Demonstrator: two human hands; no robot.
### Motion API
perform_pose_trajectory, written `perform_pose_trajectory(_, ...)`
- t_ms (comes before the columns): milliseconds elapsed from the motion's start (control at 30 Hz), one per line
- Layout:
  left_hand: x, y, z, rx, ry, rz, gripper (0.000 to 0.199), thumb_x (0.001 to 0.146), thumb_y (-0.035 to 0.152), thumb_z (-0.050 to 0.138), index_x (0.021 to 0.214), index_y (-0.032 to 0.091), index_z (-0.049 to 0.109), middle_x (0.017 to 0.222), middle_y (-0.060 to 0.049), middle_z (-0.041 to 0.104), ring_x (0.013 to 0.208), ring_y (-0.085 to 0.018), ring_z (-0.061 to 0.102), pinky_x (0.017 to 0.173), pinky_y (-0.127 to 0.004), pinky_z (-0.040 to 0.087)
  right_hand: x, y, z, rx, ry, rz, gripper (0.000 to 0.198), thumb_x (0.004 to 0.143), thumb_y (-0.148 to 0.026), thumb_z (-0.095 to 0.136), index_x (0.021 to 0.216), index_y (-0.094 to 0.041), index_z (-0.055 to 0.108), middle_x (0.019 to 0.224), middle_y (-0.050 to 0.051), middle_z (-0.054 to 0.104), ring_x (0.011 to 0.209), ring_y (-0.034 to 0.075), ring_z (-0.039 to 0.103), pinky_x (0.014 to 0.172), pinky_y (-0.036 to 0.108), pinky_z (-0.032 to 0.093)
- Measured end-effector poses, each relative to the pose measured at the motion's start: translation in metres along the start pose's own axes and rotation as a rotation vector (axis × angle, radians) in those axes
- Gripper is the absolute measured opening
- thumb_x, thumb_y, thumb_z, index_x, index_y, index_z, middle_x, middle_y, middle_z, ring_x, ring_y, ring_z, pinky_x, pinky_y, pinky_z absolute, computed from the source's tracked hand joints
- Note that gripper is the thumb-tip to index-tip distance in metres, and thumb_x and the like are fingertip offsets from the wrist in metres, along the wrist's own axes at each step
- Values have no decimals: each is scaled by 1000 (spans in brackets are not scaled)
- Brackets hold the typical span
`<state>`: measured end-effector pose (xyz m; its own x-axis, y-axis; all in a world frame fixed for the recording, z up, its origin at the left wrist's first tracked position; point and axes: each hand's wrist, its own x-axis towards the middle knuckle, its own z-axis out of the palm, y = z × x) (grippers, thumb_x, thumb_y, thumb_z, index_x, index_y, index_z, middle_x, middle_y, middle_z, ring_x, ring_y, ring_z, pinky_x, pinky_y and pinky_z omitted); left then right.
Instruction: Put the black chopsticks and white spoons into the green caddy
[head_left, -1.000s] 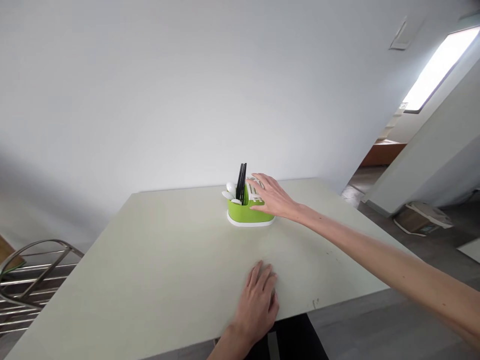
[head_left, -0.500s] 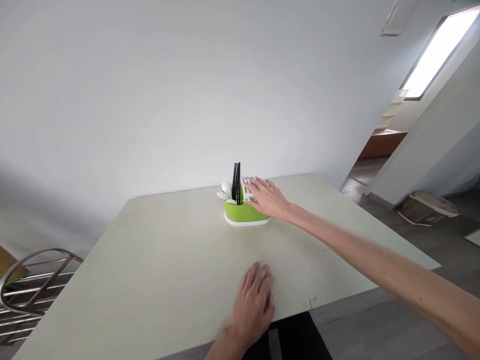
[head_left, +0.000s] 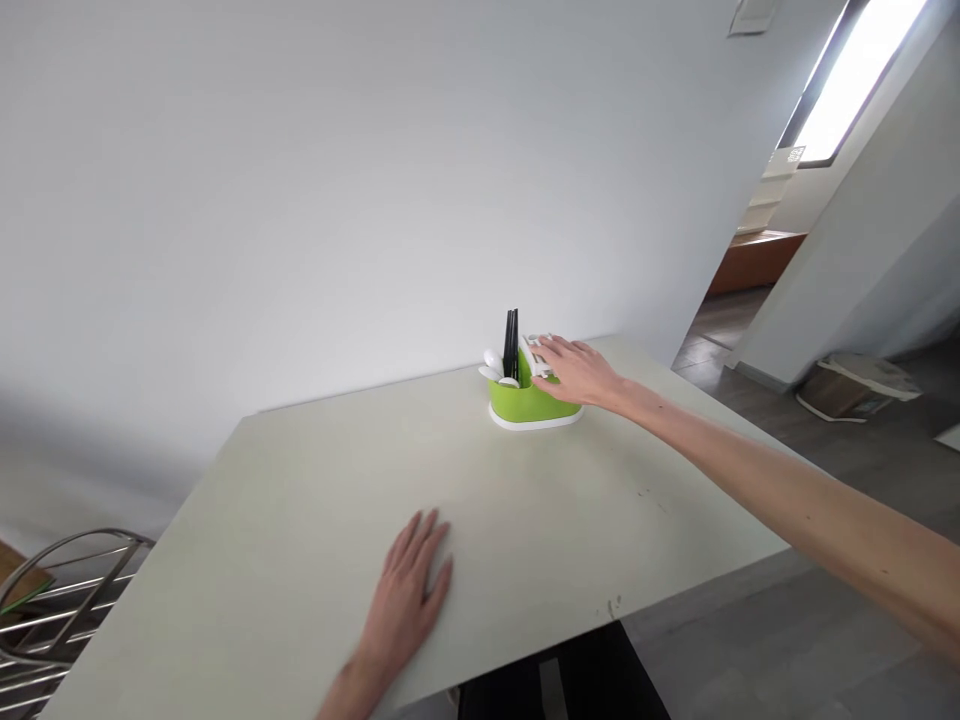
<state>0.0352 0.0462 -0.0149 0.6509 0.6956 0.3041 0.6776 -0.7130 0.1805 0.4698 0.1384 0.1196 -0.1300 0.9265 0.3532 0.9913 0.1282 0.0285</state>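
A green utensil holder (head_left: pixel 525 403) with a white base stands on the pale table near the wall. White spoons (head_left: pixel 493 366) and upright black chopsticks (head_left: pixel 511 346) fill its left side. My right hand (head_left: pixel 576 372) reaches over the holder's right side, its fingers closed around the white slatted part (head_left: pixel 537 352) at the top. The palm and thumb hide much of that side. My left hand (head_left: pixel 405 585) lies palm down near the front of the table, fingers stretched, holding nothing.
The pale table (head_left: pixel 315 500) meets a white wall (head_left: pixel 300 200) along its back edge. A metal rack (head_left: pixel 67 610) stands at lower left. On the floor at right sits a lidded bin (head_left: pixel 851 388), beyond the table's edge.
The utensil holder has shifted right along the table together with my right hand. My left hand has slid left across the tabletop. The camera view has turned slightly.
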Motion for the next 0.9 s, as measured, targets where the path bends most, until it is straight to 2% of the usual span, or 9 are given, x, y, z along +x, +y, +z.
perform_pose_trajectory(100,-8,-38,-11,78,29,-113,55,106,42,48,158,24,48,164,-8,47,155,-31,38,122,-54,42,-7,30,2,5,7,68,59,102,-47,43,152,-17,50,164,16,46,152,35,40,118,57,40)
perform_pose_trajectory(167,-11,-50,-14,112,48,-179,56,107,44,46,158,24,47,165,-8,47,155,-31,39,122,-55,42,-12,50,3,17,5,125,58,101,-45,43,151,-17,50,164,15,47,151,35,41,117,57,42)
perform_pose_trajectory(300,-14,-52,-14,153,55,-215,56,107,44,43,160,25,46,167,-7,44,157,-31,36,124,-55,39,-21,89,6,28,-19,202,60,100,-43,42,153,-16,47,164,15,46,151,36,40,117,58,43)
perform_pose_trajectory(400,-14,-50,-13,161,46,-214,57,107,44,43,160,25,46,166,-6,44,157,-31,36,125,-54,38,-26,111,9,29,-47,276,63,100,-44,41,157,-16,44,169,13,38,157,37,29,123,60,35)
perform_pose_trajectory(500,-14,-49,-14,157,46,-228,57,107,45,43,160,25,47,166,-6,45,157,-30,36,125,-54,39,-30,121,11,41,-64,318,65,102,-45,39,160,-16,41,172,12,33,161,38,22,125,61,30)
perform_pose_trajectory(633,-13,-49,-15,162,56,-234,57,107,45,43,159,25,47,166,-5,45,156,-30,37,124,-54,40,-54,106,15,35,69,304,69,106,-50,33,165,-15,33,177,13,20,162,39,15,126,62,27)
perform_pose_trajectory(733,-15,-48,-14,179,63,-217,57,107,44,43,160,25,47,165,-5,46,156,-30,38,124,-53,41,-96,79,30,59,218,331,74,108,-52,27,170,-13,16,178,13,11,164,36,9,128,57,26)
perform_pose_trajectory(800,-19,-47,-12,195,70,-199,58,107,43,43,162,25,44,166,-5,45,156,-30,37,124,-53,40,-131,60,47,105,206,362,75,109,-54,26,171,-15,8,178,12,9,164,35,9,127,57,28)
perform_pose_trajectory(900,-26,-44,-11,231,76,-162,61,107,41,42,166,27,34,168,-4,42,157,-29,34,125,-53,38,-184,37,81,164,116,401,74,109,-56,26,172,-21,8,178,9,16,163,34,13,126,57,32)
